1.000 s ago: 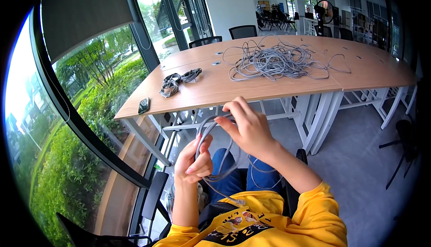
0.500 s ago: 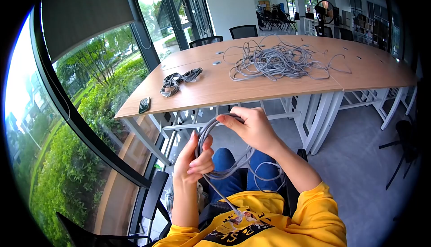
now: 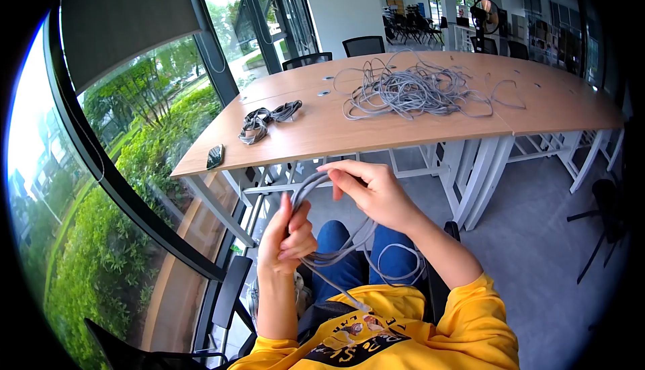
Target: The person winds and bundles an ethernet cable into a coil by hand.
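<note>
A loosely coiled grey cable [image 3: 334, 258] hangs in several loops between my hands, above my lap. My left hand [image 3: 289, 237] is closed round the left side of the coil, thumb pointing up. At the top of the loops, my right hand [image 3: 373, 194] holds the cable between thumb and fingers, with the index finger stretched along it. One loose loop rests across my right thigh, and a cable end with a pale plug [image 3: 363, 307] dangles against my yellow shirt.
Ahead is a wooden table [image 3: 322, 138] bearing a big tangled heap of grey cable [image 3: 413, 91], a tied cable bundle [image 3: 259, 125] and a phone [image 3: 215, 157]. Windows run along the left. A black chair [image 3: 601, 215] stands on the right.
My right hand has shifted slightly left along the top of the coil, its fingers loosening and extending. The loops beneath have narrowed a little, and the plug end hangs slightly higher.
</note>
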`<state>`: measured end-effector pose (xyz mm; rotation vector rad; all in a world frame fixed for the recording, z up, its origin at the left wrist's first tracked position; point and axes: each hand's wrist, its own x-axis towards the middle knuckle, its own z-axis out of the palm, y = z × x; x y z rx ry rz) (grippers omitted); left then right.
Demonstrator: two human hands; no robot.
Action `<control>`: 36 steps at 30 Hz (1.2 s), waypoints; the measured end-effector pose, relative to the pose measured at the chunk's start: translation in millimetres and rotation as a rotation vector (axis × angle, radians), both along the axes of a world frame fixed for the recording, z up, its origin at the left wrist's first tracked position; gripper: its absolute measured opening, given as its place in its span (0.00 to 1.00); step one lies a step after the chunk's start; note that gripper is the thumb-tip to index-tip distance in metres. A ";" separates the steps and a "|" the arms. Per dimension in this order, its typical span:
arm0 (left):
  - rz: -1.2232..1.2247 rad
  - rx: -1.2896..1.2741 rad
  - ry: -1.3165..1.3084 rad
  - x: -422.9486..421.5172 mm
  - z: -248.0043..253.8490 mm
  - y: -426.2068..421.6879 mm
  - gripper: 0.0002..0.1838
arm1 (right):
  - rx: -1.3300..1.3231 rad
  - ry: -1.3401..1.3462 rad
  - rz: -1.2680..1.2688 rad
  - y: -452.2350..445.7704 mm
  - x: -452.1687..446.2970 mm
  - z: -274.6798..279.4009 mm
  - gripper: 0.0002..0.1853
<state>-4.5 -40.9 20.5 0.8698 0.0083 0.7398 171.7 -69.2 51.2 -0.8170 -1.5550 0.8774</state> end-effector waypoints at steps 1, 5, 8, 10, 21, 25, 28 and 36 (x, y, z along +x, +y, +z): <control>-0.040 -0.006 -0.079 -0.4 0.1 0.1 0.22 | 0.113 -0.036 -0.081 4.3 -4.0 -3.0 0.16; -0.103 -0.036 -0.277 -1.0 3.1 1.6 0.23 | -0.044 0.036 -0.034 2.4 -6.7 -8.8 0.19; -0.080 -0.054 -0.311 -1.1 1.5 3.1 0.23 | -0.250 0.164 0.104 -2.3 -2.5 -6.7 0.22; -0.003 -0.021 -0.169 -2.6 -0.4 3.0 0.22 | -0.300 0.210 0.121 -3.7 2.8 -2.5 0.24; 0.169 0.161 0.152 -12.1 -2.5 -2.6 0.20 | -0.291 -0.236 0.016 -4.8 25.4 8.6 0.29; 0.151 0.177 0.168 -12.5 -1.3 -4.3 0.20 | -0.283 -0.183 0.013 -7.6 23.9 7.3 0.29; 0.146 0.199 0.173 -12.3 0.8 -6.5 0.20 | -0.273 -0.170 0.010 -9.2 22.8 8.4 0.29; 0.171 0.072 0.084 -4.4 -1.3 -6.2 0.20 | -0.201 -0.081 0.005 5.5 18.8 -1.7 0.25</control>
